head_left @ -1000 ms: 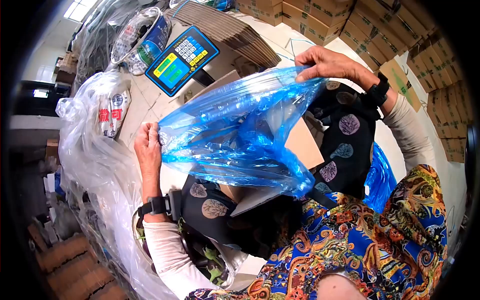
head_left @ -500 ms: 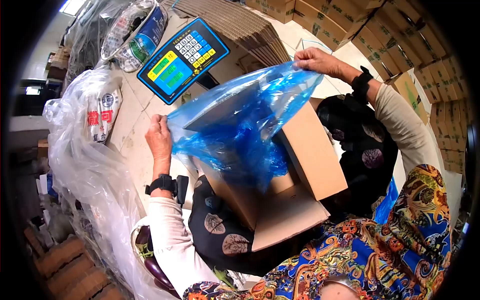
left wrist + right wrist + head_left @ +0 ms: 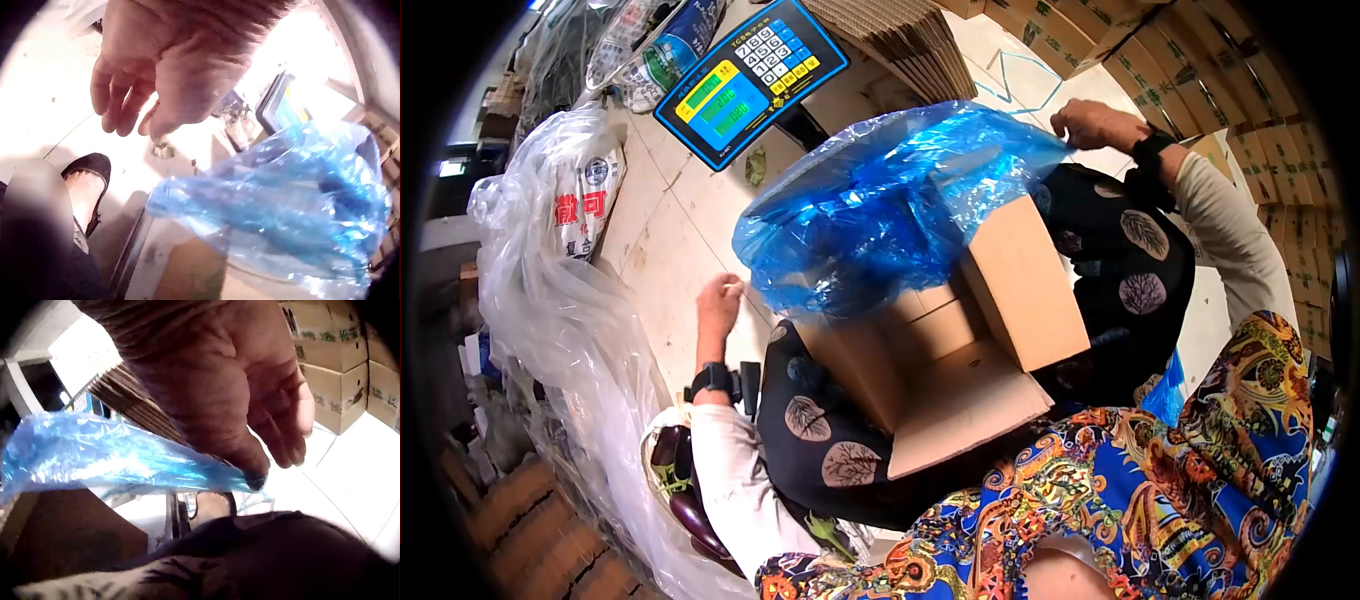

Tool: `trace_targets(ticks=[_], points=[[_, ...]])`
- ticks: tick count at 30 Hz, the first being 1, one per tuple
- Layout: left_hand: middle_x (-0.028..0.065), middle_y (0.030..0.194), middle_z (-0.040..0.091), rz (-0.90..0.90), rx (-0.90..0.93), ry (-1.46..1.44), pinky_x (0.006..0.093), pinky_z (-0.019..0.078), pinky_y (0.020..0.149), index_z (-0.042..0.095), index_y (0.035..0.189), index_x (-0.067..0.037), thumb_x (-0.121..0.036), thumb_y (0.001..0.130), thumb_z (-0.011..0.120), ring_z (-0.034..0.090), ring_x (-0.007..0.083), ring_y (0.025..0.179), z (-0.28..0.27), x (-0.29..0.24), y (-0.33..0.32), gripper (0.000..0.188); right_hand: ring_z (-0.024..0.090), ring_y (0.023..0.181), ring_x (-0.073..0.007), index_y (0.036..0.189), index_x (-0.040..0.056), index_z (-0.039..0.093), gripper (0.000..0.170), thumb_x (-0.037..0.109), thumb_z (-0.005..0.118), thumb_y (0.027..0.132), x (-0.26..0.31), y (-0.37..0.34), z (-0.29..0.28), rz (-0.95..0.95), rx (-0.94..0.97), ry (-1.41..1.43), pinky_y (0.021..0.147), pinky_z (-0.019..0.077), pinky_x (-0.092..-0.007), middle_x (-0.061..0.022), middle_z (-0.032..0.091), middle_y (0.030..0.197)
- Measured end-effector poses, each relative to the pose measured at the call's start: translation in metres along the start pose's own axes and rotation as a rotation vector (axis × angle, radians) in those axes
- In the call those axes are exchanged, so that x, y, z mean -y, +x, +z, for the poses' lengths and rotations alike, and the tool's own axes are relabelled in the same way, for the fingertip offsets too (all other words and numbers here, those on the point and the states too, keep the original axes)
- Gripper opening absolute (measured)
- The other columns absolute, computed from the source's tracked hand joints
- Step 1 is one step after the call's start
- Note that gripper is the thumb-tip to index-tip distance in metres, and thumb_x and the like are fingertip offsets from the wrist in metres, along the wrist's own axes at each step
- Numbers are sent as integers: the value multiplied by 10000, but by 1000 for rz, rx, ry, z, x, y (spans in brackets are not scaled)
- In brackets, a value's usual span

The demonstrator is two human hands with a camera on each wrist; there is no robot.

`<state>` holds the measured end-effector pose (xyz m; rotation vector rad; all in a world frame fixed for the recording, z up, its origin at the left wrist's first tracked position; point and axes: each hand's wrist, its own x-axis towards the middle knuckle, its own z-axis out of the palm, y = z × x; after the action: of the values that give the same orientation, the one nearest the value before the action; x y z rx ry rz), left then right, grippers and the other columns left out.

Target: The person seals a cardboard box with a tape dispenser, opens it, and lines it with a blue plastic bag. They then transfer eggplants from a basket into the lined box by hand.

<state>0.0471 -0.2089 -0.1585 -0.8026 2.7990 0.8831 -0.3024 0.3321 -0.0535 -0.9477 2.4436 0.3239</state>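
A blue plastic bag [image 3: 850,215] is draped over the far part of an open cardboard box [image 3: 1032,290], which sits between the person's knees. In the head view the right hand [image 3: 1100,125] is beyond the bag's right side. Its thumb and fingers pinch a drawn-out corner of the film, as the right wrist view shows at the thumb tip. The left hand [image 3: 720,305] hovers left of the bag with loosely bent fingers and holds nothing. A gap shows between that hand and the bag's edge in the left wrist view.
A scale display [image 3: 750,80] stands beyond the box, beside a stack of flattened cardboard [image 3: 890,45]. Clear plastic sheeting [image 3: 550,330] lies along the left. Eggplants [image 3: 690,500] are by the left forearm. Printed cartons [image 3: 1200,80] are piled at right.
The left hand has let go of the bag and moved down and away from it. The bag, earlier stretched between both hands, has sunk over the box's far side. The right hand moved slightly right.
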Motion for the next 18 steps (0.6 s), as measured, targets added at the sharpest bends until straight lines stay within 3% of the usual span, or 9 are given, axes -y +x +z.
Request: trace_targets(ticks=[1, 3, 7, 9, 11, 13, 15, 16, 18], points=[[135, 770, 677, -64, -23, -94, 338, 515, 644, 678, 1008, -35, -179, 843, 599, 670, 198, 722, -10, -5, -9, 232, 661, 861, -350, 912, 81, 677, 169, 131, 650, 753, 6, -9, -16, 31, -3, -28, 691, 526, -435, -148, 683, 887], [65, 782, 670, -175, -86, -352, 300, 508, 644, 681, 1002, -33, -216, 879, 597, 644, 129, 731, -34, -28, -33, 236, 656, 846, -358, 903, 79, 670, 146, 132, 639, 771, 10, -24, -30, 166, -240, -134, 691, 520, -446, -149, 681, 872], [53, 882, 668, -88, 21, -515, 242, 495, 692, 673, 1065, -30, -192, 901, 612, 633, 124, 801, -77, -119, -86, 238, 646, 830, -374, 892, 66, 656, 119, 138, 647, 798, 18, -49, -50, 85, -194, -107, 680, 517, -438, -158, 673, 873], [52, 889, 667, 106, 119, -365, 248, 497, 710, 662, 1087, -18, -152, 897, 625, 626, 125, 813, -84, -154, -103, 235, 627, 890, -350, 895, 55, 643, 136, 141, 695, 803, 41, -55, -52, 11, -311, -131, 713, 501, -427, -148, 650, 879], [46, 901, 654, 269, 199, -328, 263, 497, 723, 653, 1106, -17, -63, 855, 663, 601, 115, 811, -76, -187, -119, 255, 618, 923, -321, 969, 65, 569, 209, 118, 695, 812, 74, -62, -54, -378, -583, 3, 743, 510, -417, -131, 603, 967], [85, 920, 635, 364, 290, -195, 308, 503, 746, 647, 1086, -33, -49, 799, 699, 616, 187, 847, -69, -224, -125, 292, 608, 907, -324, 1041, 92, 503, 317, 144, 712, 808, 116, -70, -58, -619, -668, 75, 772, 521, -407, -106, 537, 1015], [139, 957, 606, 593, 199, 68, 371, 495, 789, 630, 1066, -39, -38, 764, 707, 605, 304, 902, -50, -238, -121, 311, 587, 955, -319, 1060, 86, 476, 319, 182, 686, 841, 141, -64, -56, -731, -729, 30, 765, 514, -406, -127, 496, 1078], [174, 1001, 597, 748, 116, 115, 421, 474, 833, 616, 1054, -37, -48, 774, 685, 569, 380, 952, -40, -240, -113, 289, 582, 964, -317, 1073, 86, 482, 317, 197, 679, 852, 145, -52, -57, -720, -758, 52, 772, 510, -408, -127, 498, 1083], [174, 991, 600, 777, -68, 48, 421, 477, 832, 619, 1053, -39, -58, 787, 673, 578, 371, 947, -32, -249, -99, 272, 574, 980, -316, 1102, 86, 491, 325, 221, 671, 866, 148, -28, -57, -668, -752, 96, 787, 503, -413, -127, 499, 1094]])
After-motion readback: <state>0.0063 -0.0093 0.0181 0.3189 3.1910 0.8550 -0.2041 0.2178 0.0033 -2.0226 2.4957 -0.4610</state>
